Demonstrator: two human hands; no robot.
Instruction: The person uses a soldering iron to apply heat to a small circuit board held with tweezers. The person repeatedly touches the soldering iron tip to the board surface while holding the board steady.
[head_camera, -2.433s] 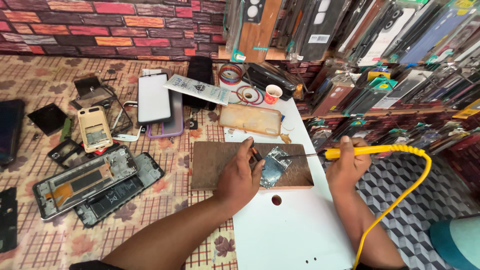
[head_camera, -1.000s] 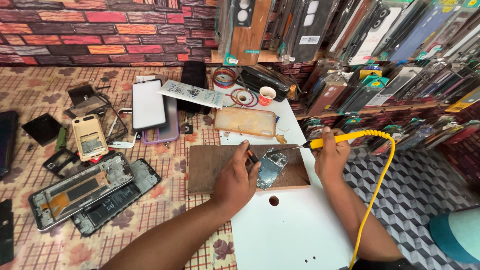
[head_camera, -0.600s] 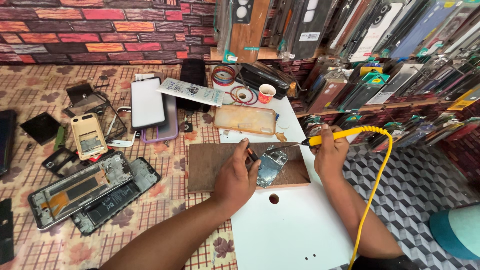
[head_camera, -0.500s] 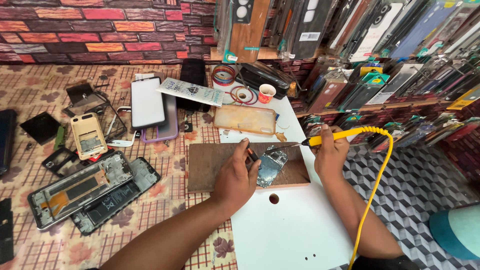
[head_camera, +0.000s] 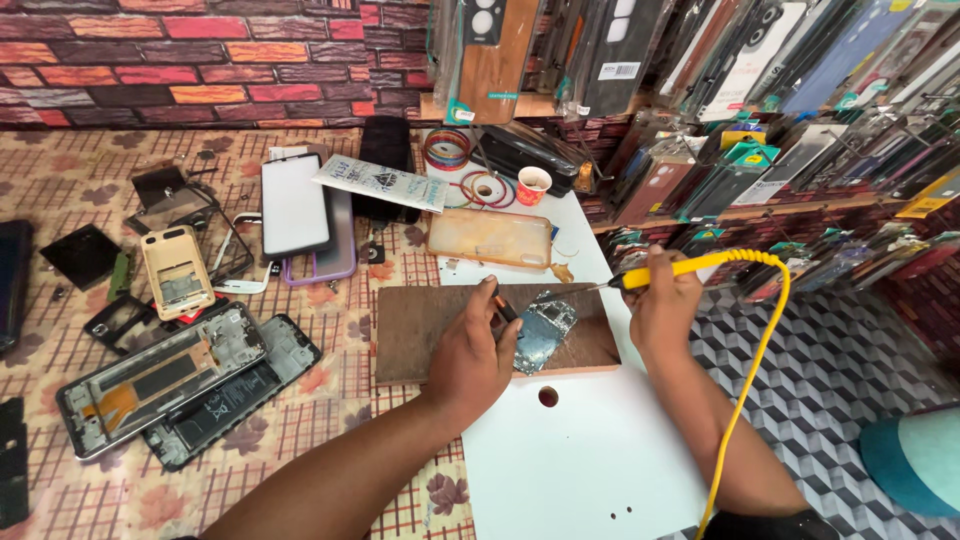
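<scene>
While I watch from remote feed, items near to far:
- White board: bare, hole near top edge.
- Left hand: fingers curled, pinning circuit board on wooden block. I'd keep pressure flat, fingertips off joint.
- Right hand: closed round yellow soldering iron, tip near circuit board's upper edge. I'd brace wrist, touch briefly.
- Clear phone case: beyond block.
</scene>
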